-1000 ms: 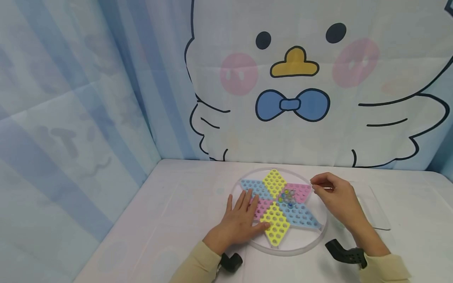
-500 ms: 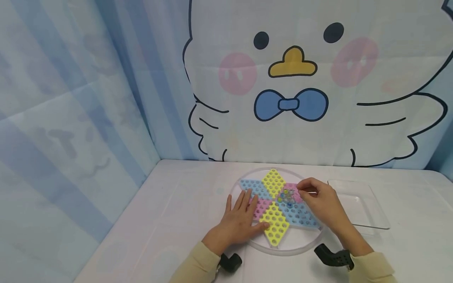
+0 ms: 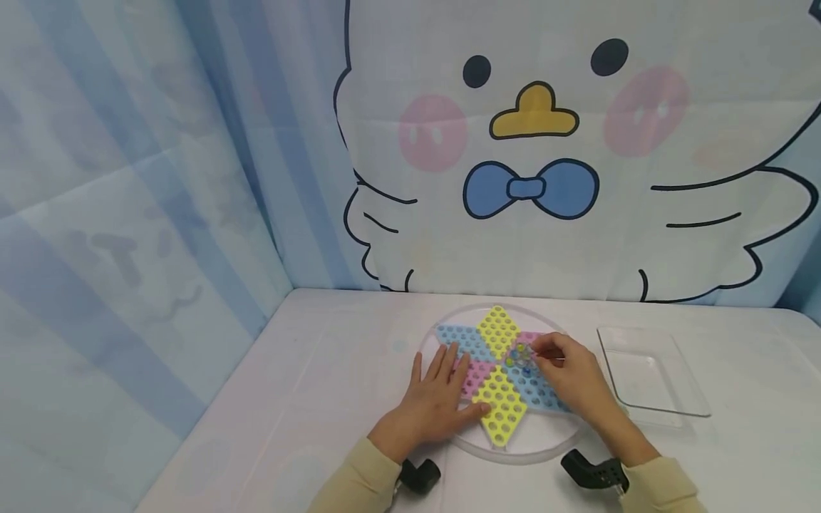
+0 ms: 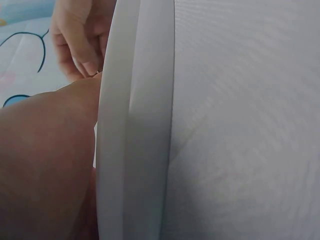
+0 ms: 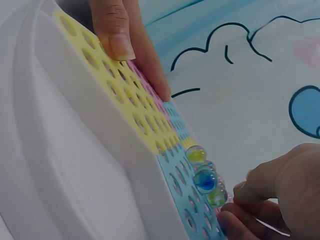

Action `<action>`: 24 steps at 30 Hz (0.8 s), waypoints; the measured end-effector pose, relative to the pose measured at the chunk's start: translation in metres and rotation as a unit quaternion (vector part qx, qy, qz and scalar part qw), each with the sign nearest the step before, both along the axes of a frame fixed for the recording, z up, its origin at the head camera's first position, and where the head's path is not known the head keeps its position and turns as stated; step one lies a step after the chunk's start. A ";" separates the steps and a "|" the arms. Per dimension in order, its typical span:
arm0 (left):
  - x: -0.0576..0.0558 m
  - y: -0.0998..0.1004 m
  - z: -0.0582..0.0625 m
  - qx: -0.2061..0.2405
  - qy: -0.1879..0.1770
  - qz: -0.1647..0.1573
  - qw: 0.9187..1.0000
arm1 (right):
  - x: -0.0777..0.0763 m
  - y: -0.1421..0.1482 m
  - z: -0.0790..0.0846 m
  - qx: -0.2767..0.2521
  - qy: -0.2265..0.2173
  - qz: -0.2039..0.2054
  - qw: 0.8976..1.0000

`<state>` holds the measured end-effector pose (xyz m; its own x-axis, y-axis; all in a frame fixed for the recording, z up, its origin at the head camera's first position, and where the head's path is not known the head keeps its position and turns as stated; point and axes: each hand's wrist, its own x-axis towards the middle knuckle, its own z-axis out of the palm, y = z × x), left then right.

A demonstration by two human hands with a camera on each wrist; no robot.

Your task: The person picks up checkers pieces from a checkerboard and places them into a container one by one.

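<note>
A star-shaped marble board [image 3: 499, 402] in yellow, pink and blue, full of round holes, rests on a round white base [image 3: 545, 452]. Clear glass marbles with coloured swirls [image 5: 205, 180] lie bunched on its pink and blue sections. My left hand [image 3: 426, 406] lies with fingers spread on the board's left side, thumb on the yellow section. My right hand [image 3: 571, 370] has its fingers curled, with thumb and fingertips close together at the right edge of the marble bunch. I cannot tell whether a marble is between these fingertips.
A clear plastic tray [image 3: 689, 377] stands on the white table [image 3: 308, 399], right of the board. Behind the table hangs a cloth [image 3: 436, 249] with a cartoon print. Each wrist wears a black camera mount [image 3: 593, 472].
My right hand has moved left from the pink section's outer tip to the marble bunch, uncovering the clear tray. The left hand stays where it was.
</note>
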<state>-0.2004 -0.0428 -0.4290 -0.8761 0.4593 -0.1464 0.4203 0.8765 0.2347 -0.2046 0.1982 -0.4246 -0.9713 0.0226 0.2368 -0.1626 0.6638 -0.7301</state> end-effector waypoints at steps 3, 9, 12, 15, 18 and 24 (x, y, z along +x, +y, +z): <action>0.000 0.000 0.000 -0.005 0.006 0.001 1.000 | 0.000 -0.001 -0.003 0.001 0.001 -0.001 1.000; 0.000 -0.001 0.000 -0.005 0.010 0.001 1.000 | -0.001 -0.004 -0.006 0.006 0.012 -0.005 1.000; 0.000 -0.001 0.000 -0.004 0.011 -0.001 1.000 | -0.001 -0.005 -0.006 0.009 0.021 -0.008 1.000; 0.000 -0.001 0.000 -0.002 0.011 -0.005 1.000 | 0.000 -0.006 -0.007 0.008 0.028 -0.008 1.000; 0.000 -0.001 0.000 -0.002 0.012 -0.006 1.000 | 0.000 -0.006 -0.008 0.008 0.036 -0.006 0.999; 0.001 -0.001 0.000 -0.002 0.011 -0.004 1.000 | 0.001 -0.007 -0.009 0.010 0.054 -0.009 0.998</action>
